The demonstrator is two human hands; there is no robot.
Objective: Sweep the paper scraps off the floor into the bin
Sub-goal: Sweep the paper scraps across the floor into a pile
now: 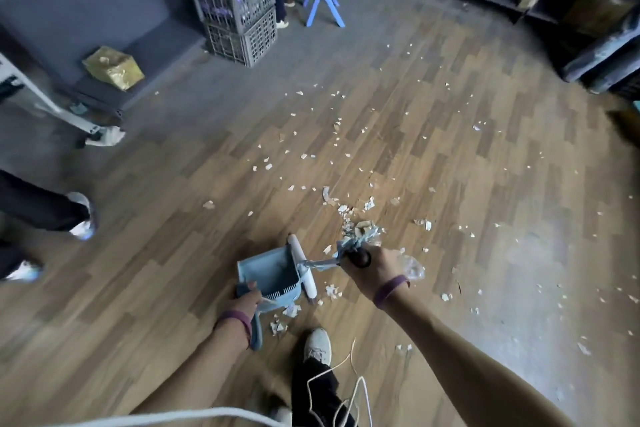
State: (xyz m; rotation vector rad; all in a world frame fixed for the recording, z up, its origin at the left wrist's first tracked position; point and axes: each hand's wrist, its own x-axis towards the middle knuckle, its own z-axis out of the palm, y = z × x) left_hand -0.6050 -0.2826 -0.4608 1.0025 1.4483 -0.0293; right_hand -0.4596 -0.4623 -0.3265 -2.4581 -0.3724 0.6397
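Now: broom meets scraps beside the dustpan

Left hand grips the dustpan handle, fingers curled round it. Right hand is wrapped tight round the broom, whose head touches a heap of scraps. More lie scattered across the floor.

— Where does the dustpan sit?
— On the floor just ahead of your shoe, with your left hand on its handle. The broom is just right of it, in your right hand.
— And the paper scraps?
— Heaped just beyond the broom, with more scattered ahead and to your right.
— Further off?
— Two stacked crates far ahead on your left, and a chair just right of them.
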